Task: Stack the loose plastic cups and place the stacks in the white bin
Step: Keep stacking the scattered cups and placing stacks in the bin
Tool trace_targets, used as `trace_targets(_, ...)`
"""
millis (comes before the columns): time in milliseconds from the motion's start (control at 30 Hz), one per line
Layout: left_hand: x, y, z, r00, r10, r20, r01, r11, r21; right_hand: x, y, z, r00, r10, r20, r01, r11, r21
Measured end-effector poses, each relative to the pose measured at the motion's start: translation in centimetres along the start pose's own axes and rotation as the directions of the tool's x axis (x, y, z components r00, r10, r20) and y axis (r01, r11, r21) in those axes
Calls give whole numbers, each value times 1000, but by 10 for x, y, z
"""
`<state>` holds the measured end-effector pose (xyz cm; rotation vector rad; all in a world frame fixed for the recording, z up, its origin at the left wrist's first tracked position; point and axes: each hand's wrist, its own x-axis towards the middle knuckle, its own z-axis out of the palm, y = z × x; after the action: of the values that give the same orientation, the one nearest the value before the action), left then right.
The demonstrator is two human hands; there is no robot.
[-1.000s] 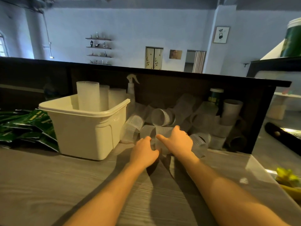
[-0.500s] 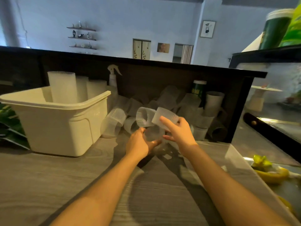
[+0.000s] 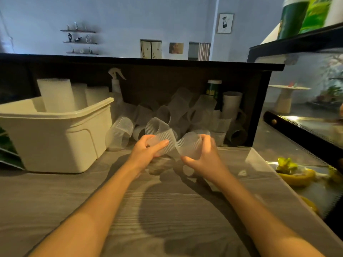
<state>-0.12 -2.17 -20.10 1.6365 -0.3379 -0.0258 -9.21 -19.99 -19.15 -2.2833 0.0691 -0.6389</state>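
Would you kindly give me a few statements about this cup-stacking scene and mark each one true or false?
1. Each hand holds a ribbed clear cup: the left hand grips one cup and the right hand another cup. True.
2. The white bin has no cups in it. False: tall stacks of cups already stand inside.
3. The bin sits to the right of the hands. False: it is on their left.
4. A pile of loose cups lies against the dark back panel behind the hands. True.
5. A spray bottle stands behind the bin. True.
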Motion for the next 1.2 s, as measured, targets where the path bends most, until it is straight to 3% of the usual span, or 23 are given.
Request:
trace_targets(267,0,9,-1,1000,18,-4,-18,991,-131,0,0,-8,997,16,73,-11,998,-60)
trace_targets(400,-8,15,5,992,75,101,-57,984,-166,-4,-2,-1,988,51,144,-42,997,-59)
trace_targets(500,-17,20,23,972,137,189,-130,990,-50,-6,-6,9,990,42,136,-45,999,15)
trace_targets(600,-21,19,35,951,199,238,-238,960,147,-6,-6,14,998,43,41,-45,998,40)
trace_targets(800,-32,21,38,940,63,335,-204,893,402,-3,1,10,999,34,39,-35,999,12)
trace_targets(900,-31,22,37,953,154,261,-247,893,377,-1,2,4,1000,-19,17,20,999,-35)
trace_targets(1000,-23,15,32,955,287,72,-292,874,389,3,2,-13,996,-45,-76,42,998,-35)
trace_targets(1100,-6,3,19,891,448,-80,-306,720,622,7,7,-30,989,-11,-146,8,1000,-19)
trace_targets(1200,13,-8,8,898,436,-65,-230,589,775,5,15,-33,990,29,-139,-34,999,-37)
